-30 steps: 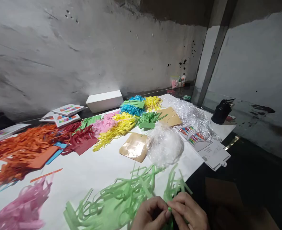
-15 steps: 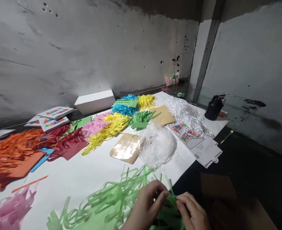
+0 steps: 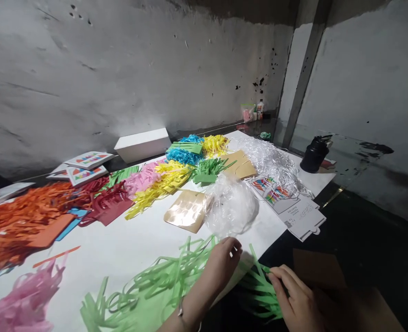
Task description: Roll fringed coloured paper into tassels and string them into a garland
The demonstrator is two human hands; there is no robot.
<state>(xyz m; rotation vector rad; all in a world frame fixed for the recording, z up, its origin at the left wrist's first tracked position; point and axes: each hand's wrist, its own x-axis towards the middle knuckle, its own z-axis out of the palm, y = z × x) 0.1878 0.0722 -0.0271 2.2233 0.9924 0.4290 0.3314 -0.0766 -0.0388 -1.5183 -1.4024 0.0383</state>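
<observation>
right hand [image 3: 296,295]: one, thumb and fingers pinched on the upper end of a green fringe bundle [image 3: 264,293], which was over the dark table [image 3: 363,249] beside the edge of the white sheet [image 3: 121,251]. left hand [image 3: 226,260]: one, fingers curled, apart from the right; whether they gripped anything could not be told. bracelet [image 3: 180,308]: one, on the left wrist. light green fringe [image 3: 155,295]: one heap, beneath and beside the left forearm. pink fringe [image 3: 24,302]: one heap, near left corner. clear plastic [image 3: 233,207]: one crumpled mass, just beyond the left hand. orange fringe [image 3: 34,207]: one large pile, far left. white box [image 3: 143,145]: one, against the wall. black container [image 3: 314,157]: one, far right.
</observation>
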